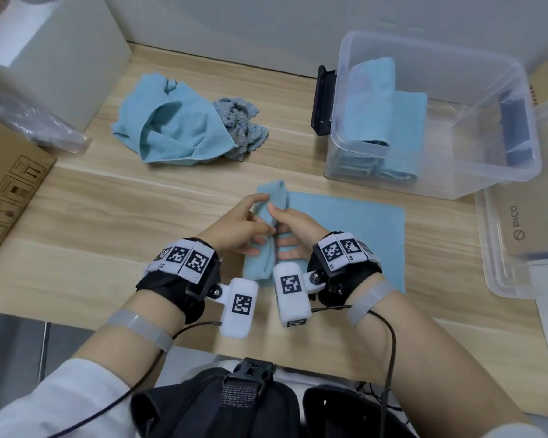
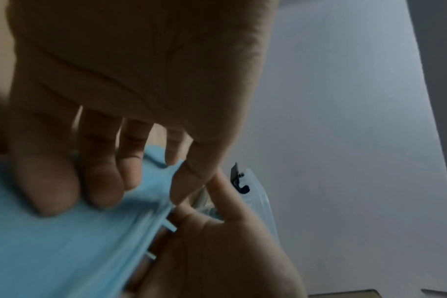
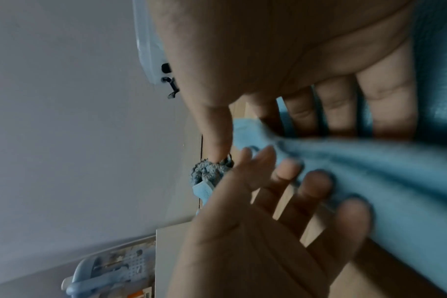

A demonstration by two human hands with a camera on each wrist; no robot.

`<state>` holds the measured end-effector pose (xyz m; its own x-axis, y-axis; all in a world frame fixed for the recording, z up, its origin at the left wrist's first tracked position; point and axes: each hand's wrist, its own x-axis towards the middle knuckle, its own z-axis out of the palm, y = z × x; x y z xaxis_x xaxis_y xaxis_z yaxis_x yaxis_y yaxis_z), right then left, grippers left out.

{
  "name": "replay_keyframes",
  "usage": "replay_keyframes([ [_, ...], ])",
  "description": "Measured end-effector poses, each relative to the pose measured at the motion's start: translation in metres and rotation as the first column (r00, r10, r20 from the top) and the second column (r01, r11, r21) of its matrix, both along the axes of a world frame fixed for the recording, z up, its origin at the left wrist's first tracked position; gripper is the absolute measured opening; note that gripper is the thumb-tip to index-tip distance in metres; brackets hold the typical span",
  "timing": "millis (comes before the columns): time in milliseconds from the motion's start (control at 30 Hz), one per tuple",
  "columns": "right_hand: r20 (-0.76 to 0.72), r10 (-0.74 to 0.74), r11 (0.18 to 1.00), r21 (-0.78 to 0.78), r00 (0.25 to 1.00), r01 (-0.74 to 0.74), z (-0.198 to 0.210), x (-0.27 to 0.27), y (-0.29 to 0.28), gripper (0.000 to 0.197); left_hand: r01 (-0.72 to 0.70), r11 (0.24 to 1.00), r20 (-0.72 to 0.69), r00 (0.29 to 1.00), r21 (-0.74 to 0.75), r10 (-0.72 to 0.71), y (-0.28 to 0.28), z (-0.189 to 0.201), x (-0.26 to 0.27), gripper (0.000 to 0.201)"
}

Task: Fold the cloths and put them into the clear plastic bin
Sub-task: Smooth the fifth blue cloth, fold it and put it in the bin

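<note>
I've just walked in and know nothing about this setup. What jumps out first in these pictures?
Two hands, the left hand and right hand, wearing wrist bands with black-and-white square codes, hold a light blue cloth on the near middle of the wooden table. To the far right stands a clear plastic bin with folded blue cloths already inside. At far left lies a crumpled pile of cloths not yet folded.

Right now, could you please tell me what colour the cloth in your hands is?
Light blue. The cloth shows best in the head view.
</note>
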<state>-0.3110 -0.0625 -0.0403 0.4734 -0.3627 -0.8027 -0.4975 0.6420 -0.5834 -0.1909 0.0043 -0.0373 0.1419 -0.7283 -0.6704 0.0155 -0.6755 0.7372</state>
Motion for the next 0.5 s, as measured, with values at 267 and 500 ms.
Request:
replay_keyframes([
  [267,-0.205,-0.03,0.936,-0.35,0.978,-0.045,-0.011,-0.014,0.004,0.024,-0.001,1.0,0.026,1.0,0.027,0.0,-0.002,-0.013,-0.014,0.053],
  [500,-0.132,0.008,0.902,-0.426,0.991,-0.064,-0.011,-0.02,0.002,0.016,-0.178,0.983,0.34,0.923,-0.042,0.182,0.007,-0.026,0.001,0.037],
])
